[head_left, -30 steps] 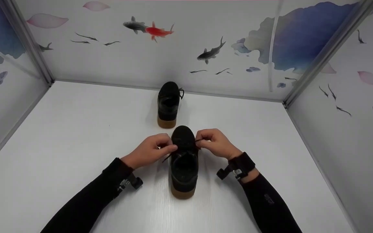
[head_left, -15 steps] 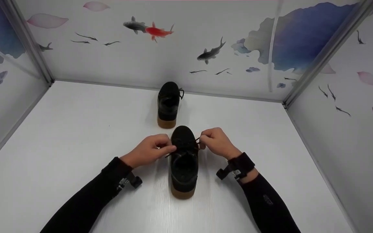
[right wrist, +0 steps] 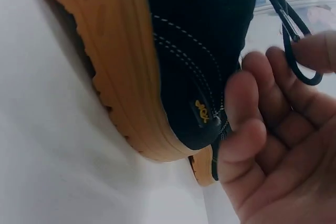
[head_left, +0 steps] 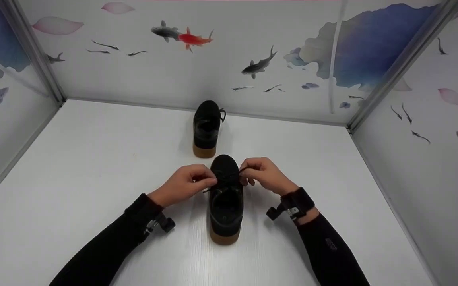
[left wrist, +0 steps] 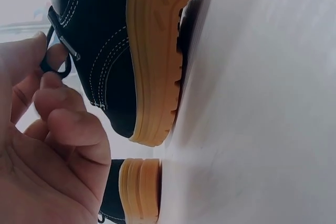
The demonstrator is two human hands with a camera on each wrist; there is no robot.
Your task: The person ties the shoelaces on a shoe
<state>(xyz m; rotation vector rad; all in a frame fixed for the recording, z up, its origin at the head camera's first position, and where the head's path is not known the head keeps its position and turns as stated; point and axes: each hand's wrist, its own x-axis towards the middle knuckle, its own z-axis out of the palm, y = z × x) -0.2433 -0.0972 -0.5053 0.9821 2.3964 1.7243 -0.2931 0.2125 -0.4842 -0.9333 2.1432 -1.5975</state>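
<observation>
A black shoe (head_left: 224,162) with a tan sole stands upright in the middle of the white table, its toe pointing away from me. At its left side, my left hand (head_left: 183,184) pinches a dark shoelace (left wrist: 67,65), which bends into a small loop by the thumb and index finger in the left wrist view. Over on the right side, my right hand (head_left: 266,174) holds a longer lace loop (right wrist: 314,81) at the thumb, its other fingers loosely bent beside the toe. A metal-looking lace tip (right wrist: 289,24) lies along that loop. The knot area is dark and partly hidden.
A second black shoe (head_left: 207,109), with a lace loop at its right side, stands just beyond the first, close to the back wall (head_left: 133,79). Printed wall panels enclose the white table (head_left: 94,159) at the back, left and right. Each wrist wears a strapped camera.
My right hand drew outward with the lace half a second ago and has come back in against the shoe. The left hand barely moved. Both shoes stayed in place.
</observation>
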